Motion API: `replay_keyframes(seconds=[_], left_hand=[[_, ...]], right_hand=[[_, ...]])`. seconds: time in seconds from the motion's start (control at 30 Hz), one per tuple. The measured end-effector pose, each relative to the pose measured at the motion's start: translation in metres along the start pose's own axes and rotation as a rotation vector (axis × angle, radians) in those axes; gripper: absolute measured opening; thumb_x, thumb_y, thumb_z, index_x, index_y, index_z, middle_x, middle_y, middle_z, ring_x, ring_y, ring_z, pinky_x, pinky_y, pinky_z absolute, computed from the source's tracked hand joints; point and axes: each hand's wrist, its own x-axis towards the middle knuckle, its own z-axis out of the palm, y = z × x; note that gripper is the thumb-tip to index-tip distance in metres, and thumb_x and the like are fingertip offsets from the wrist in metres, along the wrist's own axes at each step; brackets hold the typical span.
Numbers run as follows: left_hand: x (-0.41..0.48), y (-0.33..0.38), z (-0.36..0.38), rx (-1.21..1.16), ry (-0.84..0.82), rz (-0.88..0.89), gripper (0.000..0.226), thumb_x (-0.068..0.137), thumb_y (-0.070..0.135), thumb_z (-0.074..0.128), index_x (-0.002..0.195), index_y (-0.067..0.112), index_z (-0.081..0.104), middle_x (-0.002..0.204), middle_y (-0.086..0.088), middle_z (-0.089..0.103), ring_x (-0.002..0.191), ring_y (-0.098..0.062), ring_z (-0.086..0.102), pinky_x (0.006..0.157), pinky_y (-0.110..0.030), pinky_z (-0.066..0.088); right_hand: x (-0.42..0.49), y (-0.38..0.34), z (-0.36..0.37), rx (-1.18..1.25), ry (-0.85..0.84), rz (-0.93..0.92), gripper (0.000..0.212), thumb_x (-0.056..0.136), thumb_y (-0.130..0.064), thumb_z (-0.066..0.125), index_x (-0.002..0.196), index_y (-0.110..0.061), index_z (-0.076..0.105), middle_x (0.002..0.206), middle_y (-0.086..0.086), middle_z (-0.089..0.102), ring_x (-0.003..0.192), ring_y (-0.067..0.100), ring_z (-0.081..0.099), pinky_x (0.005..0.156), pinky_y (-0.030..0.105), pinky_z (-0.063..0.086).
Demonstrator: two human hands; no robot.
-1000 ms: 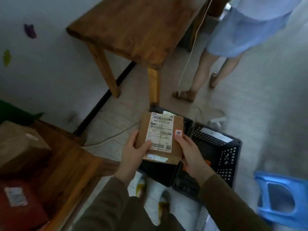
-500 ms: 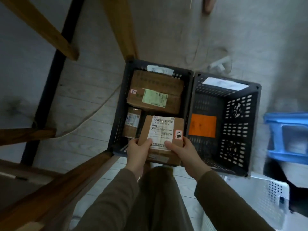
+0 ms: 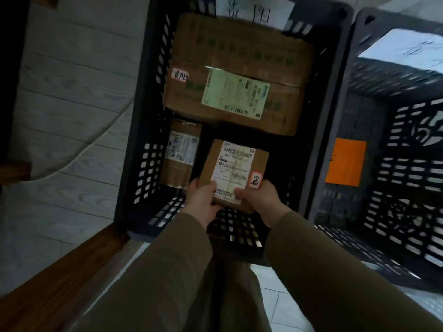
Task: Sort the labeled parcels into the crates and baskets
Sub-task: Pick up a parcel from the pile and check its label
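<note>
A small cardboard parcel (image 3: pixel 233 164) with a white shipping label and a red-edged handwritten sticker sits low inside the left black crate (image 3: pixel 143 130). My left hand (image 3: pixel 203 200) grips its near left corner, and my right hand (image 3: pixel 260 198) grips its near right corner, thumbs on top. Behind it in the same crate lies a large brown box (image 3: pixel 237 73) with a green label. A narrow taped parcel (image 3: pixel 181 152) lies to its left.
A second black crate (image 3: pixel 395 152) stands right beside the first, with an orange parcel (image 3: pixel 345 161) inside and a white paper sign at its far rim. A wooden table edge (image 3: pixel 60 279) runs along the lower left. A cable crosses the pale floor at left.
The view swung down from the room to straight over the crates. Both hands lowered the small parcel from above the crate rim down into the left crate.
</note>
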Motion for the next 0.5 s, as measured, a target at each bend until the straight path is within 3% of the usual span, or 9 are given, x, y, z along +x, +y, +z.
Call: replay_keyframes(seconds=[0.13, 0.27, 0.4, 0.5], left_hand=[[0.061, -0.006, 0.018, -0.121, 0.066, 0.017, 0.046, 0.094, 0.002, 0.051, 0.137, 0.014, 0.041, 0.129, -0.016, 0.053, 0.115, -0.035, 0.053, 0.097, -0.056, 0.044], [0.100, -0.010, 0.031, -0.167, 0.132, -0.005, 0.051, 0.093, 0.004, 0.055, 0.140, 0.012, 0.037, 0.124, -0.018, 0.056, 0.105, -0.035, 0.059, 0.090, -0.052, 0.051], [0.123, -0.008, 0.034, -0.107, 0.226, -0.034, 0.041, 0.093, 0.012, 0.057, 0.131, 0.003, 0.044, 0.119, -0.018, 0.059, 0.092, -0.028, 0.061, 0.068, -0.036, 0.056], [0.132, -0.003, 0.034, -0.216, 0.266, -0.037, 0.039, 0.097, 0.016, 0.051, 0.133, 0.005, 0.044, 0.131, -0.016, 0.054, 0.104, -0.025, 0.056, 0.080, -0.030, 0.050]], right_hand=[[0.057, 0.004, 0.011, -0.124, 0.075, -0.048, 0.048, 0.077, -0.003, 0.073, 0.121, -0.003, 0.053, 0.118, 0.011, 0.063, 0.110, 0.027, 0.060, 0.095, 0.042, 0.050], [0.098, 0.007, 0.017, -0.192, 0.076, -0.057, 0.041, 0.082, -0.003, 0.068, 0.122, -0.004, 0.056, 0.120, 0.010, 0.062, 0.111, 0.026, 0.060, 0.096, 0.040, 0.049], [0.117, 0.009, 0.028, -0.230, 0.092, -0.050, 0.045, 0.081, -0.002, 0.069, 0.124, -0.004, 0.055, 0.124, 0.012, 0.061, 0.115, 0.028, 0.058, 0.098, 0.042, 0.047], [0.125, 0.010, 0.037, -0.227, 0.109, -0.055, 0.044, 0.083, -0.007, 0.069, 0.124, -0.005, 0.052, 0.126, 0.013, 0.059, 0.116, 0.029, 0.056, 0.098, 0.041, 0.046]])
